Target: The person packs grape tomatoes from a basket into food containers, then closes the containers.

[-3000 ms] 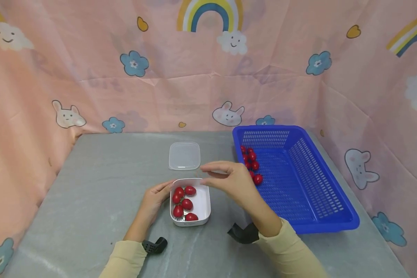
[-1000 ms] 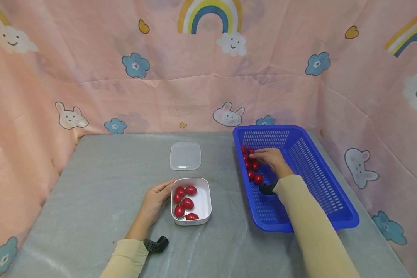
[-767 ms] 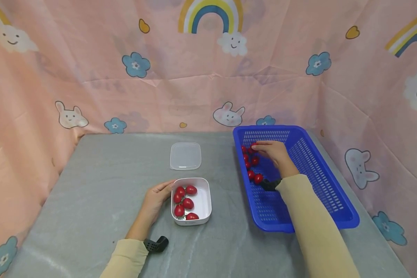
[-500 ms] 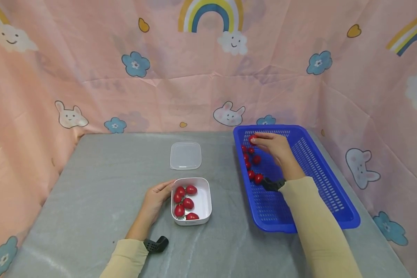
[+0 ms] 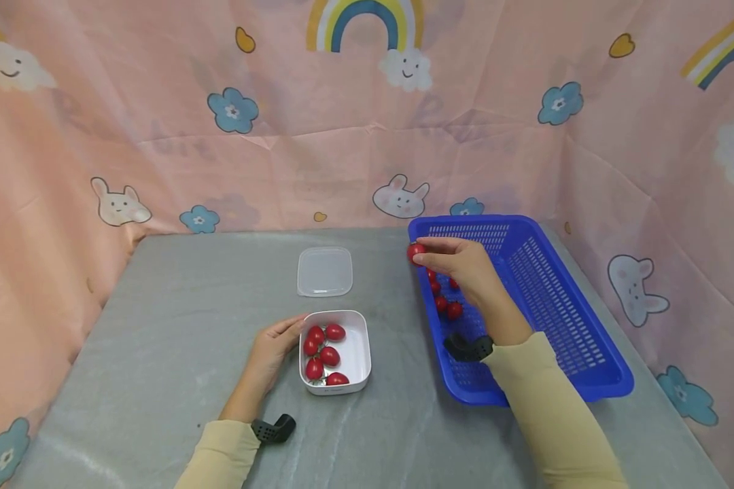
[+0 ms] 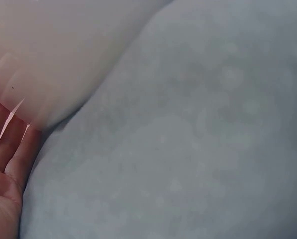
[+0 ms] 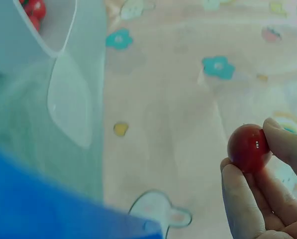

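A cherry tomato (image 5: 415,252) is pinched between the thumb and fingers of my right hand (image 5: 474,275), raised over the left rim of the blue basket (image 5: 578,326). In the right wrist view the round red tomato (image 7: 250,148) shows at the fingertips. Further cherry tomatoes (image 5: 455,310) lie along the basket's left side, partly hidden by the hand. My left hand (image 5: 272,353) rests with extended fingers against the left wall of a square white box (image 5: 356,350). Inside it, several cherry tomatoes (image 5: 329,356) sit mostly to the left. The left wrist view shows fingers (image 6: 26,152) against the box wall.
Behind the box, a flat translucent lid (image 5: 325,272) lies on the grey table (image 5: 189,326). The basket takes up the table's right side. A pink patterned curtain (image 5: 318,156) encloses the back and sides.
My right hand moved from above the box into the basket, picked up a cherry tomato, then lifted it leftward to the basket's rim. My left hand stayed at the box.
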The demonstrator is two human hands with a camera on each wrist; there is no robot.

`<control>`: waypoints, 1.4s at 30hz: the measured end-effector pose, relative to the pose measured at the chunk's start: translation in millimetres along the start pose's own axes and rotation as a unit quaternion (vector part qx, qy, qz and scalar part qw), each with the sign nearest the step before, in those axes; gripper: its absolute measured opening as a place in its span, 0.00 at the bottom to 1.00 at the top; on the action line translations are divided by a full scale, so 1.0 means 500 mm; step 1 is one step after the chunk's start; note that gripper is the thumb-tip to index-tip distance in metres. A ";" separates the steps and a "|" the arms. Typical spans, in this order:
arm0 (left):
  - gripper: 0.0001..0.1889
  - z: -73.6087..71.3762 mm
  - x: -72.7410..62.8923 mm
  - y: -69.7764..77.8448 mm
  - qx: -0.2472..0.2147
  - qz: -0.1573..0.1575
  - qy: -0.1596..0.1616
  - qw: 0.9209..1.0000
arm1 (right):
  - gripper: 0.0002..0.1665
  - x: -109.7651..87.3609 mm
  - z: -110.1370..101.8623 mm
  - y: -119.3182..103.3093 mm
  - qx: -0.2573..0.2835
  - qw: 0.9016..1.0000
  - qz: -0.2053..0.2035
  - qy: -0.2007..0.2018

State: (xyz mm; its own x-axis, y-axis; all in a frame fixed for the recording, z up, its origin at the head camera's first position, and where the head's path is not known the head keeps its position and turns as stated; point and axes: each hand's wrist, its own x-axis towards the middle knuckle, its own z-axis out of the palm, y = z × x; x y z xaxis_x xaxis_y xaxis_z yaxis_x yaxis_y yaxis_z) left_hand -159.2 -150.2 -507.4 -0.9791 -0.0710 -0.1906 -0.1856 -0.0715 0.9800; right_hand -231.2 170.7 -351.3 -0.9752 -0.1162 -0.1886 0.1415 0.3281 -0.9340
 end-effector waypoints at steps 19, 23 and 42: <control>0.21 -0.001 -0.001 0.004 -0.011 0.004 -0.001 1.000 | 0.24 -0.081 0.151 -0.017 0.009 0.996 -0.044 -0.076; 0.21 0.000 0.000 0.003 -0.010 0.006 -0.003 1.000 | 0.23 -0.092 0.175 -0.016 0.021 0.994 -0.051 -0.089; 0.21 -0.003 -0.001 0.001 0.007 -0.002 -0.003 1.000 | 0.20 -0.065 0.289 0.075 -0.028 0.996 -0.030 -0.078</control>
State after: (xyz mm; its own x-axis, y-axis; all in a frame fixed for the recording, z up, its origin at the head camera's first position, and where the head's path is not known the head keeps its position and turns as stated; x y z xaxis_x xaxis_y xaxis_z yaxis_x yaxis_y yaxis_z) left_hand -158.5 -151.9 -507.1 -0.9788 -0.0643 -0.1945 -0.1909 -0.0586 0.9799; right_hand -169.5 51.4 -423.9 -0.9423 -0.2804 -0.1826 0.0702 0.3681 -0.9271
